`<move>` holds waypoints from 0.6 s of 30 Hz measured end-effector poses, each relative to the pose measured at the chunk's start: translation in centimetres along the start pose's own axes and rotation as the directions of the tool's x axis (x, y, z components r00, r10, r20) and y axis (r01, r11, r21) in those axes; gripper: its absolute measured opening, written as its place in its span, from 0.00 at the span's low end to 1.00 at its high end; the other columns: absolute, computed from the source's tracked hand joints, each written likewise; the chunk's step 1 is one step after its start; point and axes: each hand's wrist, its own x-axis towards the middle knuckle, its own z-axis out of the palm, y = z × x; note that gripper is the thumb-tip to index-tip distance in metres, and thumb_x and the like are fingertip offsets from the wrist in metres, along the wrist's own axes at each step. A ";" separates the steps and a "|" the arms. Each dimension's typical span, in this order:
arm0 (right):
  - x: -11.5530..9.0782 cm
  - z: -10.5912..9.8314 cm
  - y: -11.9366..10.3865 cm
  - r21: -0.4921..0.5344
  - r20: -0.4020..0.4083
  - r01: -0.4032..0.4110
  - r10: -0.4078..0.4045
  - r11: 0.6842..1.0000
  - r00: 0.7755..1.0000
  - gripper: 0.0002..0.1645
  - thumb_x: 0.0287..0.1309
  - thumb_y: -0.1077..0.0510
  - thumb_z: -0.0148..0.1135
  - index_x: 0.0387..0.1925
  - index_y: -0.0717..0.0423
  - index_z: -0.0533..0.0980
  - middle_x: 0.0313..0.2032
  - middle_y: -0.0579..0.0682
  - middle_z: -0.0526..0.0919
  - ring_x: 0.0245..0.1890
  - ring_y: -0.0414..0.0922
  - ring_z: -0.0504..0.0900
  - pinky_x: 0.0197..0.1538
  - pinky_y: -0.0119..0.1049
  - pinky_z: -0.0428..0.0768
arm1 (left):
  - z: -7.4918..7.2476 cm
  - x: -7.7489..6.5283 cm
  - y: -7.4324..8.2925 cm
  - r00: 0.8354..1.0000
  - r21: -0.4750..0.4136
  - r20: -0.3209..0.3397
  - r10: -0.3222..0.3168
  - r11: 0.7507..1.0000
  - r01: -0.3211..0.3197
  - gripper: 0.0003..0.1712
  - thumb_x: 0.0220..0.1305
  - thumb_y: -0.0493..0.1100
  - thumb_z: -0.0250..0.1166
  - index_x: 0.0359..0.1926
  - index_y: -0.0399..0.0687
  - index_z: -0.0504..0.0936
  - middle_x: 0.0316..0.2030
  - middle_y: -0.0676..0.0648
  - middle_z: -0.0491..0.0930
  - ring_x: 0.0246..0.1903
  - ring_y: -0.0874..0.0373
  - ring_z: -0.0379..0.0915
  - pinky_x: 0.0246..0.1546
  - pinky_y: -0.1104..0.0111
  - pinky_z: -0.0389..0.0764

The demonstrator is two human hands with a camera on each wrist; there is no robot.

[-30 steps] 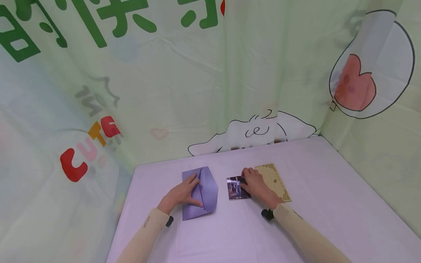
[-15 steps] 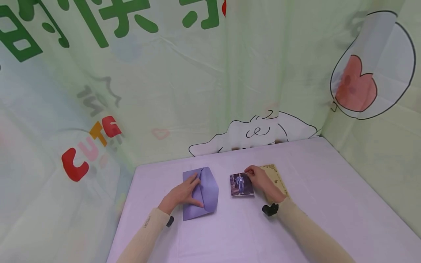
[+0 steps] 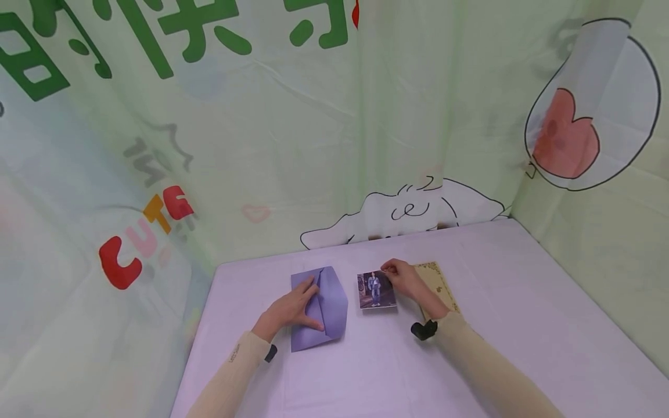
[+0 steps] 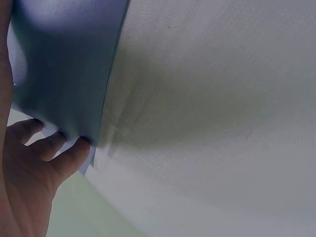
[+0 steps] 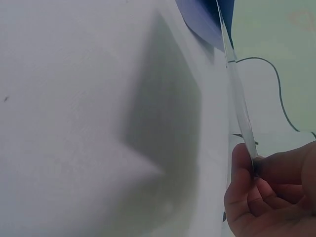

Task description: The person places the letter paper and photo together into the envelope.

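Note:
A purple envelope (image 3: 334,307) lies left of centre in the head view, its pointed flap opened out to the right. My left hand (image 3: 287,310) rests on it with thumb and fingers spread; the left wrist view shows the fingertips (image 4: 84,144) against the envelope's edge. Between finger and thumb, my right hand (image 3: 406,280) pinches the top right corner of a photo (image 3: 375,291) of a person in blue clothes. Seen edge-on in the right wrist view, the photo (image 5: 240,108) is held above the table, its shadow falling on the cloth.
A cream card (image 3: 434,278) with an ornate brown border lies on the table under the right forearm, partly hidden. Pale lilac cloth (image 3: 366,371) covers the table. Printed curtains (image 3: 292,145) rise behind it and at both sides.
My right hand has come off the cream card's side and raised the photo by its corner, now shifting it left and away from me. The left hand and envelope have stayed put.

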 end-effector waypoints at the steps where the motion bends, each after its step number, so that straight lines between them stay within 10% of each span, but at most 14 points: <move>1: 0.1 0.1 -0.2 -0.001 0.002 0.006 -0.006 1.000 1.000 0.12 0.68 0.66 0.55 0.49 0.66 0.78 0.42 0.61 0.84 0.41 0.52 0.81 0.45 0.44 0.81 | 0.0 0.0 0.0 1.000 0.002 0.000 0.001 1.000 -0.001 0.52 0.43 0.77 0.72 0.61 0.55 0.64 0.77 0.35 0.52 0.72 0.40 0.61 0.66 0.54 0.73; 18: 0.8 2.9 -2.5 -0.006 0.053 0.074 -0.073 0.997 0.996 0.10 0.65 0.68 0.57 0.46 0.66 0.79 0.39 0.59 0.85 0.40 0.49 0.82 0.44 0.42 0.81 | 0.2 0.2 -0.3 1.000 0.024 -0.018 0.023 0.999 -0.023 0.53 0.42 0.77 0.72 0.61 0.53 0.65 0.76 0.33 0.53 0.71 0.39 0.62 0.66 0.53 0.73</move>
